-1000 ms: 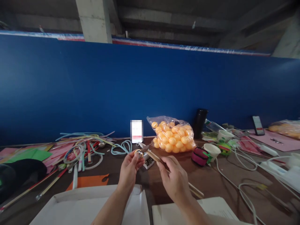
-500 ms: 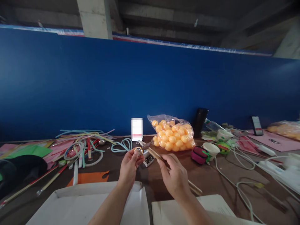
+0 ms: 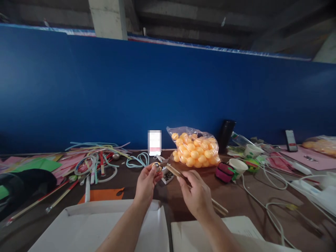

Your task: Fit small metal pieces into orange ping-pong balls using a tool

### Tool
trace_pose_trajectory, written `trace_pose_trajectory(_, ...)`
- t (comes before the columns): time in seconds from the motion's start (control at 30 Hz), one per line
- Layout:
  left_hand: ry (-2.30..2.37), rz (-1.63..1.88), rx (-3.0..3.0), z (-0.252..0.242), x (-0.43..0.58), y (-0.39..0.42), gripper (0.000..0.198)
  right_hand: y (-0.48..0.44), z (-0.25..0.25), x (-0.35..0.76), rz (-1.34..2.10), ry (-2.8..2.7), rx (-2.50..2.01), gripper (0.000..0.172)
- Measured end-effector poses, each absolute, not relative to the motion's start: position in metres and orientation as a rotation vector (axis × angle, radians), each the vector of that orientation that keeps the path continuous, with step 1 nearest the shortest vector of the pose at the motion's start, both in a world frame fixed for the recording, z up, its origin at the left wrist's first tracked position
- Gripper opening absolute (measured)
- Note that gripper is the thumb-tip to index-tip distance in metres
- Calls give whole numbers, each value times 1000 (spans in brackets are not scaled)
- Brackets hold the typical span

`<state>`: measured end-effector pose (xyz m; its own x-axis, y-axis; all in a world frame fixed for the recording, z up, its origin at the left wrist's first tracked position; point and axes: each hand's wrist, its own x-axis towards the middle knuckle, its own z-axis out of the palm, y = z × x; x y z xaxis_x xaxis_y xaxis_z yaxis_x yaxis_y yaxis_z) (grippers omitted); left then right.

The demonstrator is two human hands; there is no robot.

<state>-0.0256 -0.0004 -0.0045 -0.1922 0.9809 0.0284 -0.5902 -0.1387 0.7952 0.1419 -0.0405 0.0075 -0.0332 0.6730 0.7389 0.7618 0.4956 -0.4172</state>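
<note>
Left hand (image 3: 145,183) has its grip pinched on a small shiny ball (image 3: 156,167). Right hand (image 3: 196,196) grip holds wooden sticks (image 3: 174,171), tips just beside the ball. Bag of orange balls (image 3: 195,152) sits on the desk behind both.

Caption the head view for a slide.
Left hand pinches a small shiny round object; right hand holds thin wooden sticks, by a clear bag of orange balls.

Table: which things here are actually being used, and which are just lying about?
In use: left hand pinching a shiny ball; right hand holding sticks pointed at it.
Lying about: bag of orange balls, coloured strips, paper cup, pouch, phone.
</note>
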Motion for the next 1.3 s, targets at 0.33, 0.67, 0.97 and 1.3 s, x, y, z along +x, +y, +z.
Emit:
trace_pose_trajectory(0.33, 757, 1643, 677, -4, -27, 0, 32, -39, 8, 145, -127, -1712, -1212, 17)
trace_pose_trajectory(0.67, 708, 1626, 648, -5, -27, 0, 31, -39, 9, 145, -96, -1700, -1189, 16)
trace_pose_trajectory(0.97, 727, 1620, 702, -2, -26, -2, 33, -42, 10, 141, -48, -1741, -1207, 16)
trace_pose_trajectory(1.3, 712, 1622, 681, -1, -26, -4, 31, -41, 8, 141, -43, -1738, -1195, 15)
